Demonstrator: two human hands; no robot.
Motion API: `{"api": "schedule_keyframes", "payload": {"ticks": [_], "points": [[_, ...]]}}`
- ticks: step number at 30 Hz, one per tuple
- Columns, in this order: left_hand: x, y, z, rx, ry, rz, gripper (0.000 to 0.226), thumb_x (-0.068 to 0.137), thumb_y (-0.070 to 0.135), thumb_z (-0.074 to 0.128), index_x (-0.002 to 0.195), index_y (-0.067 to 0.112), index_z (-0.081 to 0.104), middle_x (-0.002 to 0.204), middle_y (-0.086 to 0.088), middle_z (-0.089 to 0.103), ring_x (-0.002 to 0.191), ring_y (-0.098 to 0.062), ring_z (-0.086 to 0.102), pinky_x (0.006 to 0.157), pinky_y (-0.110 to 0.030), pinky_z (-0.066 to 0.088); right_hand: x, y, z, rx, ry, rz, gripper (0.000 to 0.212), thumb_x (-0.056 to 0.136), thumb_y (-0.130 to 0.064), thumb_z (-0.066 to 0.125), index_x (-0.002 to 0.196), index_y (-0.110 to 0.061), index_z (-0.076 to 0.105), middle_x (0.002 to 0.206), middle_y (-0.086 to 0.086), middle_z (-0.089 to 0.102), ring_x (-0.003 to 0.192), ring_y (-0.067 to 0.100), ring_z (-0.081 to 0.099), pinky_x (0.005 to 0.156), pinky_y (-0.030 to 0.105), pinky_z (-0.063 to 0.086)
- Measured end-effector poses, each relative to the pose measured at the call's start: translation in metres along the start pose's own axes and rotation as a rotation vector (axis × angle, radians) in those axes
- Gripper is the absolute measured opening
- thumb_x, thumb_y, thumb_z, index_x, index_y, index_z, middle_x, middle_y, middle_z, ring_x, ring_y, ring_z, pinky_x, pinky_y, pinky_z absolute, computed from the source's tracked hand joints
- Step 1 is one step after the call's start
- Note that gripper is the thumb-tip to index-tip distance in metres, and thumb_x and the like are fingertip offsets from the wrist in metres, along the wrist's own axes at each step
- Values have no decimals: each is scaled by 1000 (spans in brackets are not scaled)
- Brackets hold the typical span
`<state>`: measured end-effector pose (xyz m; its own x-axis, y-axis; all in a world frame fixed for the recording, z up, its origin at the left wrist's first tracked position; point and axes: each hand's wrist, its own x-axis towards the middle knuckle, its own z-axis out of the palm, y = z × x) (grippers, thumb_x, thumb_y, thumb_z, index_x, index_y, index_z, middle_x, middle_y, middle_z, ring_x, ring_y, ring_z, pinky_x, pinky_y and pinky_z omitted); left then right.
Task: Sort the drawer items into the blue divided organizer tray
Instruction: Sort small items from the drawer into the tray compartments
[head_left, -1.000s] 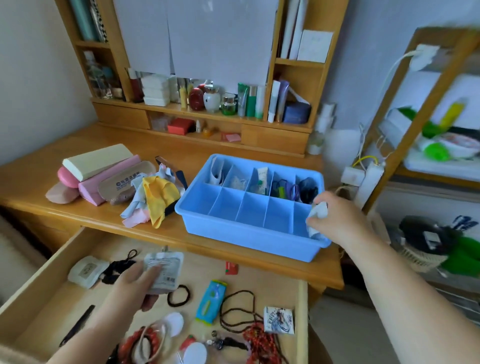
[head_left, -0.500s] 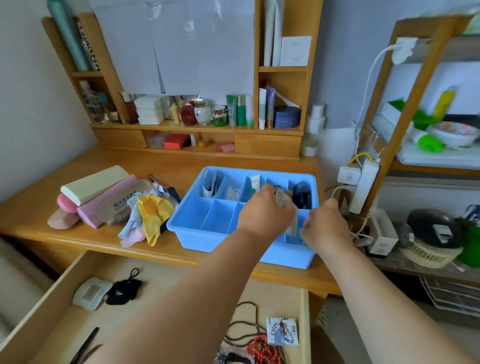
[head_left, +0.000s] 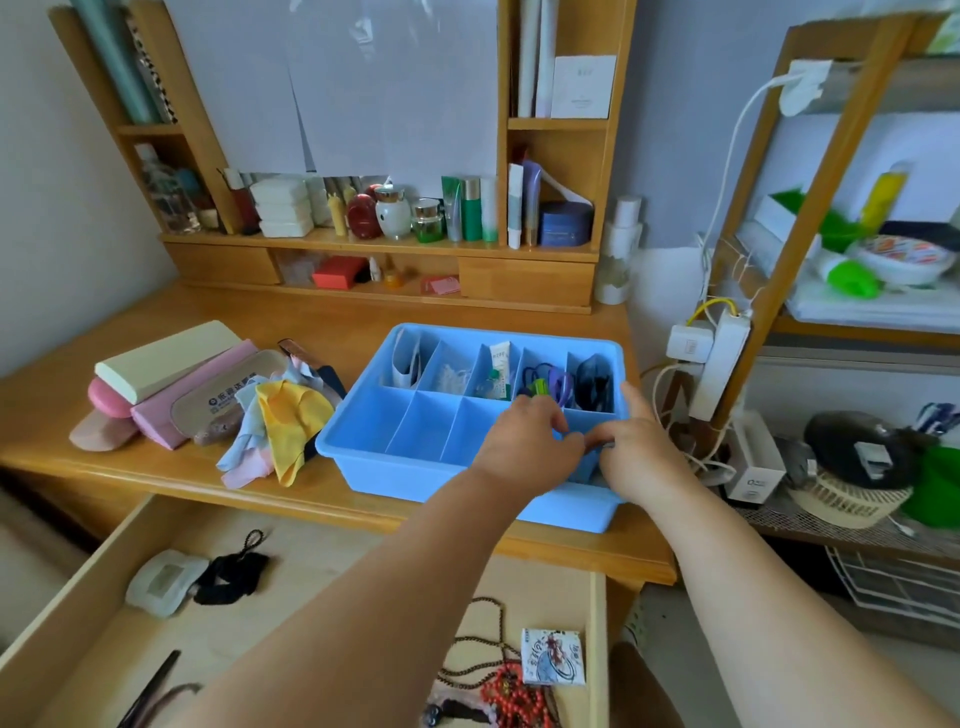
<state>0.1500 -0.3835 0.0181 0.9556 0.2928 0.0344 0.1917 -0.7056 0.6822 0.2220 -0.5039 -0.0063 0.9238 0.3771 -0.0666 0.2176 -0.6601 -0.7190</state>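
The blue divided organizer tray (head_left: 395, 478) stands on the desk above the open drawer (head_left: 78, 618). My left hand (head_left: 524, 449) and my right hand (head_left: 641, 457) meet over its front right compartment, fingers curled together on a small packet of which only a grey sliver (head_left: 602, 445) shows. The back compartments hold a white pouch (head_left: 405, 364), a tube (head_left: 500, 364), hair ties (head_left: 545, 382) and a black item (head_left: 592, 382). In the drawer lie a white pad (head_left: 161, 582), a black cord (head_left: 231, 574), red and brown beads (head_left: 511, 691) and a printed sachet (head_left: 553, 657).
Left of the tray lie stacked glasses cases (head_left: 156, 384) and crumpled cloths (head_left: 285, 421). A shelf unit with cosmetics (head_left: 395, 218) lines the desk's back. A power strip (head_left: 722, 364) and cables hang at the right, beside a cluttered wooden rack (head_left: 857, 457).
My left hand took a packet from the drawer up to the tray and now sits low in the front right compartment. My right hand stayed at that corner. The view rose.
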Motion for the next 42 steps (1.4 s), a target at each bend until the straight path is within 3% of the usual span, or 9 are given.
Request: {"api": "schedule_keyframes", "payload": {"ticks": [5,11,14,17,22,26,30,34,42], "points": [[-60,-74,-53,-168,458,188,28,86,11,61,75,32,47,72,11,47,68,-3,46,61,-11,36,6,5,8,139,55,-51,62,85,9,54,45,-37,63,158,-7,13,141,22,27,108,41,36],[-149,-220,-101,-69,674,-166,28,86,8,60,79,34,53,70,13,58,64,-7,51,57,-19,41,10,11,6,117,71,-113,58,89,6,53,54,-40,63,158,-6,14,142,20,24,105,30,30],[-176,-295,-118,98,513,-455,19,89,11,58,95,28,62,94,3,67,80,-13,57,69,-29,44,15,14,6,127,82,-101,55,88,9,54,58,-36,63,158,1,15,144,21,20,110,33,26],[-180,-350,-131,277,247,-653,45,91,9,49,134,21,48,136,-8,50,118,-26,50,97,-39,43,19,19,6,130,102,-97,53,86,14,55,61,-31,63,158,2,15,142,21,23,113,39,26],[-151,-387,-139,697,-136,-592,79,85,2,46,151,28,11,159,0,8,143,-26,18,113,-37,29,18,25,1,74,93,-88,48,87,10,56,65,-31,66,158,-7,14,126,1,26,107,32,31],[-141,-399,-139,845,-205,-561,79,86,5,49,150,32,11,157,3,14,139,-25,23,109,-34,34,14,22,-2,47,61,-64,47,88,9,55,68,-31,67,158,-10,13,142,9,19,112,40,31],[-157,-399,-132,838,-40,-592,52,86,8,44,136,25,40,125,-1,53,113,-22,49,93,-33,46,8,12,-1,48,62,-57,48,89,7,54,65,-33,66,158,-9,13,143,12,20,110,31,28],[-180,-372,-135,494,203,-639,30,89,17,53,117,19,42,81,-4,61,70,-22,58,62,-36,50,2,6,-2,47,42,-55,48,91,4,53,64,-33,66,158,-9,11,145,13,15,107,30,30],[-151,-164,-143,-163,476,-156,12,90,24,62,97,32,56,85,6,70,71,-6,68,47,-18,51,-10,1,-13,88,25,-46,46,96,0,46,69,-34,63,159,-11,8,145,15,13,99,24,28]]}}
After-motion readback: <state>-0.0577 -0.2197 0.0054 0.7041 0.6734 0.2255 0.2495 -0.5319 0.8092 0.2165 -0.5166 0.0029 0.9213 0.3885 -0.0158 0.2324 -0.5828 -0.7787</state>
